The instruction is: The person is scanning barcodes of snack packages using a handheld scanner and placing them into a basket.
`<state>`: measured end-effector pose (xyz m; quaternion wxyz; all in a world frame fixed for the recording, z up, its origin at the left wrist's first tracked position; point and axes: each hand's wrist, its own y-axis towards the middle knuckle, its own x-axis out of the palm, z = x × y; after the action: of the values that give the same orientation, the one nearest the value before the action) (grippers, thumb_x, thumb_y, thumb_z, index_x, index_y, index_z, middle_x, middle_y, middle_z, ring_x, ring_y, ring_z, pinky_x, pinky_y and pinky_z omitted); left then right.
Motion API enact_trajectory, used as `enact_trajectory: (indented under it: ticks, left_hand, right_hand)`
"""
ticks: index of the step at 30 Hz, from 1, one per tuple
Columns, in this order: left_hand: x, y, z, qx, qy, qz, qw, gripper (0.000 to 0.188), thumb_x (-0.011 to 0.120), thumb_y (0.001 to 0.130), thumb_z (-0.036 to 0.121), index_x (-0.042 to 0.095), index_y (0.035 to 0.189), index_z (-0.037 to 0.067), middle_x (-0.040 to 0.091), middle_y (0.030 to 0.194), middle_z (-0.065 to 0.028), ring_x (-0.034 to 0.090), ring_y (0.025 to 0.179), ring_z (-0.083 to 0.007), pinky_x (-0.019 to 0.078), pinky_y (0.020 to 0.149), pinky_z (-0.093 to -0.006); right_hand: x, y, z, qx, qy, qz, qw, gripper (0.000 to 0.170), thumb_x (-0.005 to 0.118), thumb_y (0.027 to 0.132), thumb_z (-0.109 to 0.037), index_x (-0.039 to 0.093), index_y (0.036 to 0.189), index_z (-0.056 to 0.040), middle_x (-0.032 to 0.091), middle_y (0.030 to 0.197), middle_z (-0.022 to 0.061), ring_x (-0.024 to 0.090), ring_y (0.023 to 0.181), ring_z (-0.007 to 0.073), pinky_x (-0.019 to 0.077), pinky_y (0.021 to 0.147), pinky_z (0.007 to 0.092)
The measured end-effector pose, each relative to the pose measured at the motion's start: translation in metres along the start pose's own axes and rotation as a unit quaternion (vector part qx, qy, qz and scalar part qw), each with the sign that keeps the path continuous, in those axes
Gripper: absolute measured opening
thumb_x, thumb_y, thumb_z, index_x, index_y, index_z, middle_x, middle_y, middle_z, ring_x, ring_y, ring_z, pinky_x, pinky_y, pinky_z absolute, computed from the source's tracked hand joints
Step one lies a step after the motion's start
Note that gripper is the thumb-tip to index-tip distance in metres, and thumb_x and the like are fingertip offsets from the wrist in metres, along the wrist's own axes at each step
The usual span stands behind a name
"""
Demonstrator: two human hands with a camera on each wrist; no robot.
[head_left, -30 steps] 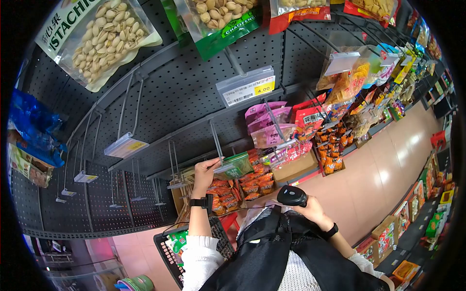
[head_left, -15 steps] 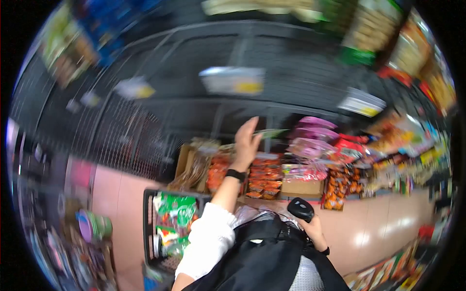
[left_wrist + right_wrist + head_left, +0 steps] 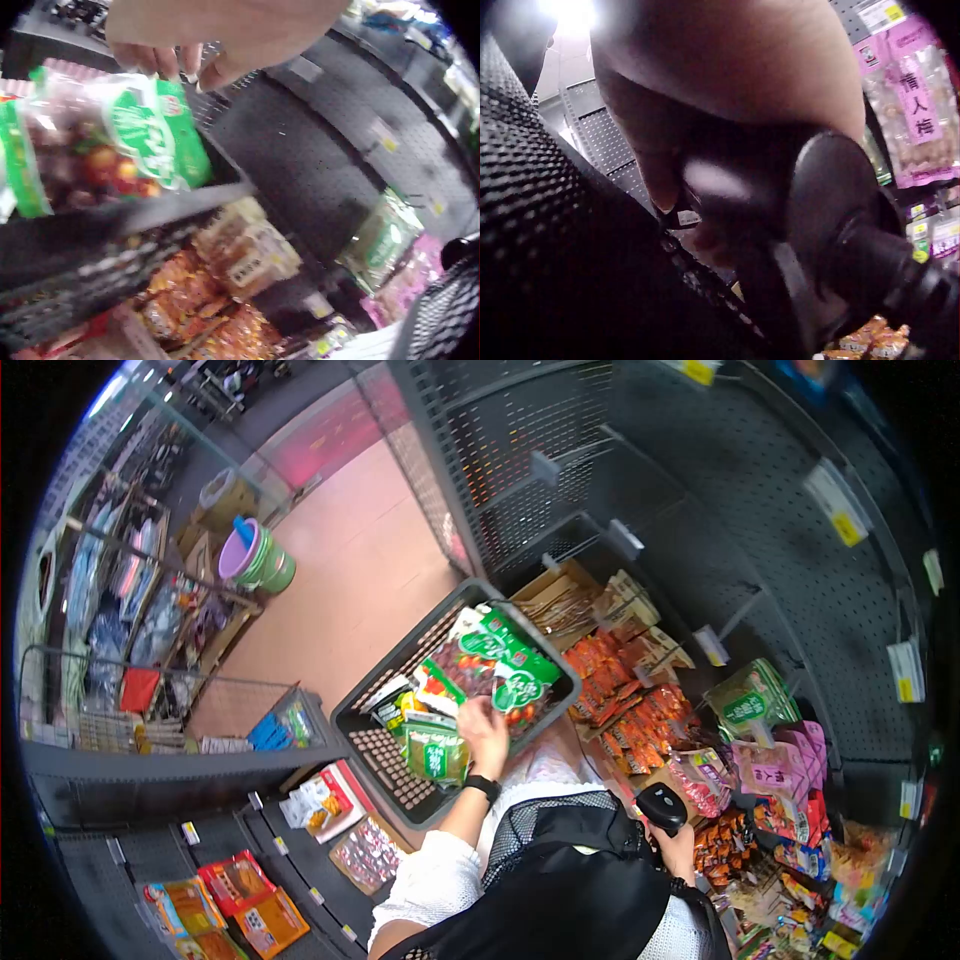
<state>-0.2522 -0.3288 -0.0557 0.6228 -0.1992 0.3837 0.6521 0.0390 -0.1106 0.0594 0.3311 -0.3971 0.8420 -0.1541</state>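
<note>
In the head view my left hand is inside the black basket, over several bags. Beside its fingers are a green-and-white bag of dark red fruit and a flat green packet. In the left wrist view the fingers of that hand hang loosely bent by the upper edge of the fruit bag; whether they touch it I cannot tell. My right hand grips a rounded black device, which fills the middle of the right wrist view.
Right of the basket stand boxes of orange-red snack packets. Dark perforated shelving rises behind them, with a green packet and pink bags hanging. Stacked buckets stand on the pink floor. Low shelving is at lower left.
The head view has turned toward the basket. My left hand has left the rack hooks and come down into the basket. The right hand still holds the black device.
</note>
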Motion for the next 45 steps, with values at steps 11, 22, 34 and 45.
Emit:
enact_trajectory:
  ticks: [11,22,34,45]
  left_hand:
    - [-0.028,-0.005,-0.202,-0.275,0.059,-0.109,0.953,0.069,0.074,0.062,0.013,0.041,0.120,-0.003,0.053,0.109,-0.0238,0.053,0.100,-0.0358,0.0434,0.086,-0.0374]
    - [-0.063,0.007,-0.169,-0.024,-0.155,-0.201,0.967,0.015,0.071,0.068,0.012,0.070,0.083,0.007,0.064,0.090,-0.0061,0.059,0.083,-0.0218,0.0455,0.075,-0.0323]
    - [-0.233,0.096,-0.105,0.025,-0.718,-0.183,0.672,0.020,0.065,0.078,0.014,0.058,0.059,0.010,0.063,0.061,-0.0056,0.060,0.063,-0.0148,0.0303,0.099,-0.0476]
    - [-0.142,0.161,0.076,0.237,-0.880,-0.362,0.196,0.012,0.048,0.087,0.006,0.051,0.076,0.009,0.062,0.066,-0.0012,0.060,0.062,-0.0093,0.0468,0.066,-0.0226]
  right_hand:
    - [0.091,0.014,-0.070,-0.074,-0.119,-0.118,0.983,0.024,0.069,0.071,-0.011,0.065,0.091,0.0006,0.066,0.081,0.0065,0.060,0.076,0.0116,0.0462,0.070,0.0279]
    - [0.125,0.012,-0.099,-0.058,-0.158,-0.143,0.975,0.037,0.071,0.067,-0.017,0.062,0.102,-0.0046,0.066,0.093,0.0131,0.063,0.090,0.0223,0.0470,0.080,0.0318]
    - [0.112,0.024,-0.101,-0.131,-0.028,-0.205,0.970,0.043,0.072,0.068,-0.007,0.058,0.109,-0.0016,0.063,0.103,0.0084,0.059,0.096,0.0162,0.0434,0.088,0.0311]
    - [0.077,0.014,-0.196,-0.372,0.018,-0.287,0.883,0.047,0.074,0.062,-0.017,0.057,0.104,-0.0015,0.062,0.094,0.0144,0.061,0.086,0.0290,0.0479,0.076,0.0350]
